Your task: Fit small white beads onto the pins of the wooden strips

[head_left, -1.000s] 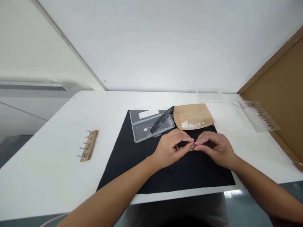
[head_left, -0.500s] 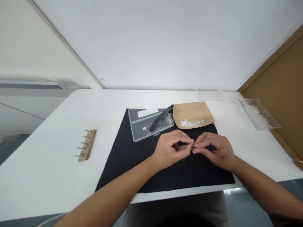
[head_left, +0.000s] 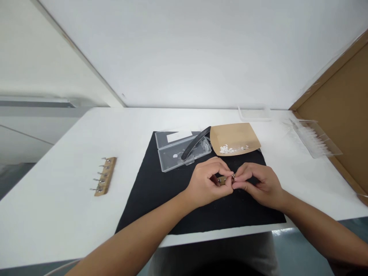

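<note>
Over the black mat (head_left: 201,218), my left hand (head_left: 208,184) is closed, thumb and forefinger pinched together. A small brown strip (head_left: 222,180) with a shiny metal bit shows in the gap of its fingers. My right hand (head_left: 260,186) is closed too, its thumb and forefinger meeting the left fingertips. Between both sets of fingertips sits a tiny shiny metal piece (head_left: 233,176), mostly covered and too small to name. Just beyond the hands stands a brown paper tray (head_left: 235,134) with small white bits (head_left: 227,149) in it.
An open clear plastic case (head_left: 169,163) lies on the mat, a curved black strip (head_left: 195,143) across it. Left on the white table (head_left: 71,214) is a brown strip with several metal clips (head_left: 106,176). Right, a clear box (head_left: 313,142) holds pale slender pieces; a clear tray (head_left: 254,115) stands behind.
Both hands stay in nearly the same place. The right fingertips have shifted very slightly left, and a little more of the brown strip shows.
</note>
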Demonstrator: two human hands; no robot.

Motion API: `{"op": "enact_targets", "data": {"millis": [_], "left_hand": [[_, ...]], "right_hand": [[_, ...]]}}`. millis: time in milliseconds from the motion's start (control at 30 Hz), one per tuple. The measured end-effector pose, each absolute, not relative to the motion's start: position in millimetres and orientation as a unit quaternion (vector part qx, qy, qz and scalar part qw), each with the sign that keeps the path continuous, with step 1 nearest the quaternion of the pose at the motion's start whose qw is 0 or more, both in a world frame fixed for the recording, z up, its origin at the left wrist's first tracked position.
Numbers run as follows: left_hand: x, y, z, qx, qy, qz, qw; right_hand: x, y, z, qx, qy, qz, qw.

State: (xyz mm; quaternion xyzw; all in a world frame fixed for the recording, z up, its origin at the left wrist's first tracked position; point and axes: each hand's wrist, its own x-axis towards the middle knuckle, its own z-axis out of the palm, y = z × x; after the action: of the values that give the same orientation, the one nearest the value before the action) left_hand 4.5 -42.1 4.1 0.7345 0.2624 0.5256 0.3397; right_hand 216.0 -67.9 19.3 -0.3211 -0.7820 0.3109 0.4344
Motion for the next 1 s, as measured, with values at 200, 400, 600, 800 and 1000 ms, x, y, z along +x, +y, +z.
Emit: {"op": "enact_targets", "data": {"millis": [200,400,600,800,1000], "left_hand": [[4.8,-43.7,4.6,0.727,0.262,0.528,0.352],[5.9,-44.9,6.7,0.709,0.262,0.53,0.384],[3.0,-44.5,7.8,0.68,0.257,0.505,0.465],[-0.8,-43.9,4.6,0.631,0.235,0.467,0.573],[-4.8,-36.6,5.0,0.685,0.222,0.461,0.519]], "right_hand": [[215.0,-68.7,18.2,-0.327,-0.766,0.346,0.433],[216.0,-71.0,17.4,-0.331,-0.74,0.395,0.433],[217.1,-71.7,18.8,-0.332,-0.683,0.479,0.439],[216.7,-70.8,20.8,-0.314,-0.635,0.549,0.444],[220.9,-66.3,22.6,-0.303,-0.726,0.437,0.435]]}}
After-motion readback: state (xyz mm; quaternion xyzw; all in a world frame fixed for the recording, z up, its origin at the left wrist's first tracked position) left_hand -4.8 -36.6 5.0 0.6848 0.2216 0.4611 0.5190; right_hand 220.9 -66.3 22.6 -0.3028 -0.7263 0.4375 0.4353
